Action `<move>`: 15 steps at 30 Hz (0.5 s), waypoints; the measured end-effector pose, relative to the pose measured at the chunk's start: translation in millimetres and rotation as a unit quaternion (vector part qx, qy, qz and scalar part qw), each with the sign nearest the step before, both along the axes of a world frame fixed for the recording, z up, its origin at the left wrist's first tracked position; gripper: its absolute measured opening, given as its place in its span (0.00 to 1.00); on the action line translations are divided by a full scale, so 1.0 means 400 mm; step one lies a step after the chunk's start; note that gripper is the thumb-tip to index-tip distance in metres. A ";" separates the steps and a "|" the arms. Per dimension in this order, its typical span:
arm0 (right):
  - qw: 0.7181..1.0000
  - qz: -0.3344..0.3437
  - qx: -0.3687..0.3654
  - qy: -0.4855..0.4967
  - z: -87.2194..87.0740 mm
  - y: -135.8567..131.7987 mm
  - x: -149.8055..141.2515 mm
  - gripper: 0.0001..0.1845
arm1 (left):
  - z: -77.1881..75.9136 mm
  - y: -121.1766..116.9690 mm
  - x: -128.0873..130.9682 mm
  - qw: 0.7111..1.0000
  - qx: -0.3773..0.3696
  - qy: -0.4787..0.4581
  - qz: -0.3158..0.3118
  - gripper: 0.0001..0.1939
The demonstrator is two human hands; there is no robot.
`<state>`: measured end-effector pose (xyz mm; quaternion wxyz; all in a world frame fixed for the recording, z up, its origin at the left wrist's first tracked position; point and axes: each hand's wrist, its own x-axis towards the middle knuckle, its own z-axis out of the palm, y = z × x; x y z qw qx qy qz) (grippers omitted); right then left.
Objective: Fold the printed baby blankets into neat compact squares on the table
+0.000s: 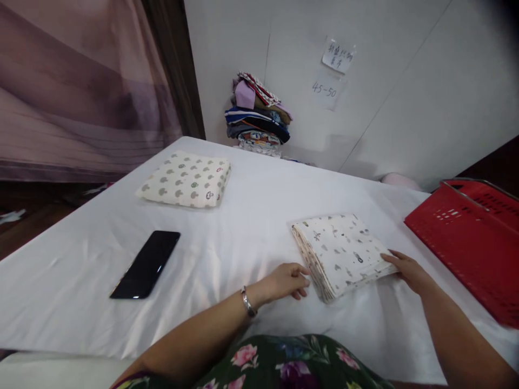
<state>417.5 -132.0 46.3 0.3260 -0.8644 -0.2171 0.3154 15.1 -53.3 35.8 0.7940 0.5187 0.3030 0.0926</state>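
A folded cream cloth (344, 246) with small grey prints lies in a thick, many-layered stack of folds on the white-covered table. At its right edge is my right hand (407, 270), closed on the corner with some fingers hidden. My left hand (287, 281), a silver bracelet at its wrist, is beside the cloth's left edge. Its fingers are loosely bent and apart, with nothing in them. A second folded cloth (186, 178), cream with grey mushroom-like prints, rests farther back on the left.
A black phone (146, 265) lies on the left of the white-covered table (251, 221). To the right stands a red plastic basket (470, 243). Behind the table's far edge rises a pile of folded fabrics (259, 116) against the wall. A pink curtain (81, 81) hangs at the left.
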 end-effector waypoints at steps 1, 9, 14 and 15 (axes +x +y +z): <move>0.998 0.014 -0.020 -0.051 0.004 0.003 -0.001 0.37 | 0.005 0.010 -0.007 1.000 0.029 0.008 0.005 0.21; 0.887 0.221 0.180 -0.363 0.032 0.029 -0.259 0.29 | 0.024 0.123 -0.028 0.896 0.378 0.210 0.105 0.15; 0.853 0.379 0.149 -0.326 -0.011 0.038 -0.435 0.30 | 0.014 0.201 0.037 0.817 0.481 0.283 0.141 0.16; 0.851 0.391 0.135 -0.324 -0.023 0.039 -0.446 0.31 | 0.010 0.210 0.052 0.815 0.484 0.284 0.146 0.16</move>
